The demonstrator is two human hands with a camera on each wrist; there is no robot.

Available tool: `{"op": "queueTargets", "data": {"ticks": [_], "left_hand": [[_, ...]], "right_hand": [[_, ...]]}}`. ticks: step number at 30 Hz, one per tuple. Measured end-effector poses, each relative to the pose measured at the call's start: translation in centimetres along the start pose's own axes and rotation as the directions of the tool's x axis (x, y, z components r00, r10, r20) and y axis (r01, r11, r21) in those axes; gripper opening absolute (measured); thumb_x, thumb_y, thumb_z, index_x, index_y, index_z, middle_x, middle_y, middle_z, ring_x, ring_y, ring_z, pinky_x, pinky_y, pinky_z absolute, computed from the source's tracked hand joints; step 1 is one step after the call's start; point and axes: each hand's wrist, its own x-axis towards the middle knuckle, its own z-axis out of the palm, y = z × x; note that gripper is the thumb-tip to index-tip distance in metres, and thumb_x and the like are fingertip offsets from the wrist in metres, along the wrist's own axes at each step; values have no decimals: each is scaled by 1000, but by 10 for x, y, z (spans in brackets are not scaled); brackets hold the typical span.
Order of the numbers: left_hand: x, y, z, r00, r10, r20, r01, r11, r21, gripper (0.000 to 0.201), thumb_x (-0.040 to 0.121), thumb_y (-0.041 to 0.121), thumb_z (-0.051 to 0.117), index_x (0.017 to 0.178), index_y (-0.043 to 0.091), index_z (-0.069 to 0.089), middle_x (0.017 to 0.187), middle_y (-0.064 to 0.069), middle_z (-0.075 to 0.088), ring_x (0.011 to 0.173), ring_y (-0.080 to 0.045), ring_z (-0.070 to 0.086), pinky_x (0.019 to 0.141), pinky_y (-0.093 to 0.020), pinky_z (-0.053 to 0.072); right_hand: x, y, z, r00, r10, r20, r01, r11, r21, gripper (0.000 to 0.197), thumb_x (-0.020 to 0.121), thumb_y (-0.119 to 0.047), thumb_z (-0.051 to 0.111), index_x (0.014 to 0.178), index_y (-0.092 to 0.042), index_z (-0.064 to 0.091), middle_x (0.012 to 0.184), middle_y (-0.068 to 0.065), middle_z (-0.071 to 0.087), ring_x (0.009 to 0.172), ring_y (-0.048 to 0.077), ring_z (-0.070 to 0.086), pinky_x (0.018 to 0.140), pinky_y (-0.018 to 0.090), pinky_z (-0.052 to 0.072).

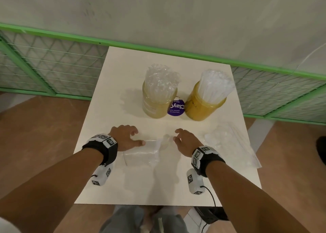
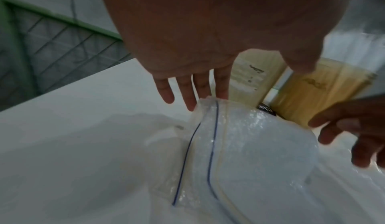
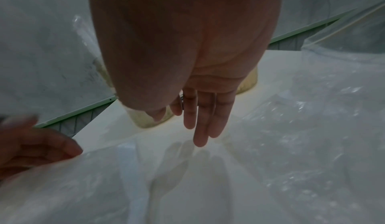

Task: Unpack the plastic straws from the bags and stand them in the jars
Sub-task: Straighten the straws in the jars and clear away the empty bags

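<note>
White table (image 1: 109, 109) against green mesh fence (image 1: 53, 70). Two amber jars at far side: left jar (image 1: 157, 107) and right jar (image 1: 202, 109), both standing full of clear straws (image 1: 214, 85). Flat zip bag (image 1: 141, 153) between hands, apparently empty; second bag (image 1: 232, 142) at right. Left hand (image 1: 125, 137) and right hand (image 1: 185, 141) relaxed, fingers straight, grasping nothing. Unpacking judged near complete.

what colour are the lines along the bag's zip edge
Dark blue lines on the clear bag, clearest in the left wrist view.

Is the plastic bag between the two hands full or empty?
Empty, it seems: the bag lies flat on the table, with no straws visible inside it.
</note>
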Motion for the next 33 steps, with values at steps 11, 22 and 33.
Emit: {"op": "queueTargets", "data": {"ticks": [11,22,33], "left_hand": [[11,15,8,995,-39,-95,85,832,549,46,89,9,44,128,34,46,120,5,58,111,-19,53,98,-39,33],[9,107,12,968,46,-247,54,923,381,46,96,29,48,141,24,45,140,-4,50,126,-25,49,106,-43,35],[47,194,103,992,17,122,-49,963,264,55,97,43,51,145,19,35,142,-6,50,127,-31,50,107,-45,35]], "right_hand": [[-28,67,-53,989,-36,-142,36,999,2,40,103,-26,52,142,-16,50,133,6,58,121,24,57,104,36,45],[-38,140,-97,851,282,-443,-383,910,-158,65,88,-21,59,148,-12,34,151,16,42,142,38,35,116,48,27],[-42,178,-75,928,237,-287,-208,970,129,29,98,-4,50,119,-18,63,126,14,54,111,31,61,87,32,48]]}}
